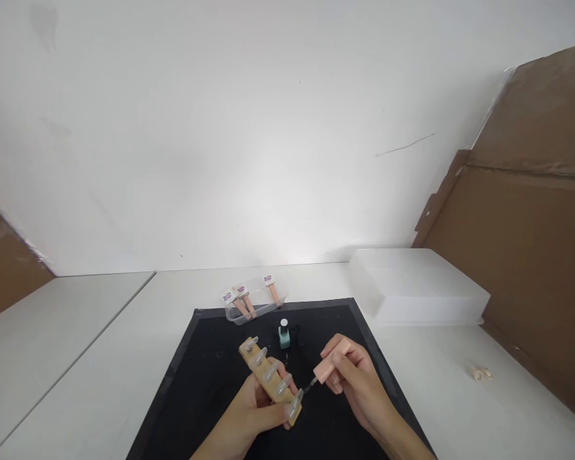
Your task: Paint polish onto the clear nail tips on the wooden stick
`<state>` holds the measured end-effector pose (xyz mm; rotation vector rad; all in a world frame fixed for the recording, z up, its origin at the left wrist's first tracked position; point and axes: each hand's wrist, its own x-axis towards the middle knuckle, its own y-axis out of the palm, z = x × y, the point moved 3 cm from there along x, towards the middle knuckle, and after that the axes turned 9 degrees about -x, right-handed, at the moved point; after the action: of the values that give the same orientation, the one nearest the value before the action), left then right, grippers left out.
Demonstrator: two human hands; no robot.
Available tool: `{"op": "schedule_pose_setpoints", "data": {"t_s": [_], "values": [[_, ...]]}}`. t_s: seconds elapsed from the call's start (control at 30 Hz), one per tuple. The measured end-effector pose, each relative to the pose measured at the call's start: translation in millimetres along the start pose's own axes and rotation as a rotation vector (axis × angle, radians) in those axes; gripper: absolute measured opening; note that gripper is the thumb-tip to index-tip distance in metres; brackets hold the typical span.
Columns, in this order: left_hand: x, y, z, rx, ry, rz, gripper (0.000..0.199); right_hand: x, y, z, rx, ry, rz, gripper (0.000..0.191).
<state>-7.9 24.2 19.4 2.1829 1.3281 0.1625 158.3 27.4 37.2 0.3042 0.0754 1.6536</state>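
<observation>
My left hand (256, 412) is closed round a wooden strip (274, 383) that carries several clear false nail tips in a row, tilted down to the right. Between the fingers of my right hand (357, 380) is a nail polish brush (330, 361) with a pink handle. Its dark bristle end is beside the lowest nail tip (296, 404); whether they touch I cannot tell. A small green nail polish bottle (284, 336) with a white top stands upright on the black mat (196, 377), beyond both hands.
At the mat's far edge lies a clear plastic tray (261, 312) holding several pink-handled items with white labels. A translucent white box (421, 287) stands at the right, near a brown cardboard panel (531, 255). Small beige rings (482, 374) lie on the white table (460, 409).
</observation>
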Motion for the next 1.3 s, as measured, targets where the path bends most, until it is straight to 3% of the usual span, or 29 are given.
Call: {"op": "schedule_pose_setpoints", "data": {"t_s": [0.23,0.43,0.8,1.0,1.07,1.3], "values": [[2,1.1,4,0.1,0.101,-0.034,0.04,-1,4,-4,-0.21,0.032,0.018,0.037],[5,7.3,3,0.166,0.129,0.005,0.038,-3,9,2,-0.307,-0.1,0.042,0.037],[1,2.6,5,0.156,0.119,0.014,0.037,-3,-1,8,-0.433,-0.146,-0.235,0.035],[7,1.4,7,0.165,0.132,0.033,0.035,-5,9,10,-0.403,-0.234,-0.012,0.035],[8,2.3,7,0.173,0.139,0.047,0.033,-6,11,9,-0.452,-0.237,0.004,0.034],[5,0.0,10,0.175,0.131,0.065,0.034,-3,1,7,-0.49,-0.195,-0.21,0.032]]}}
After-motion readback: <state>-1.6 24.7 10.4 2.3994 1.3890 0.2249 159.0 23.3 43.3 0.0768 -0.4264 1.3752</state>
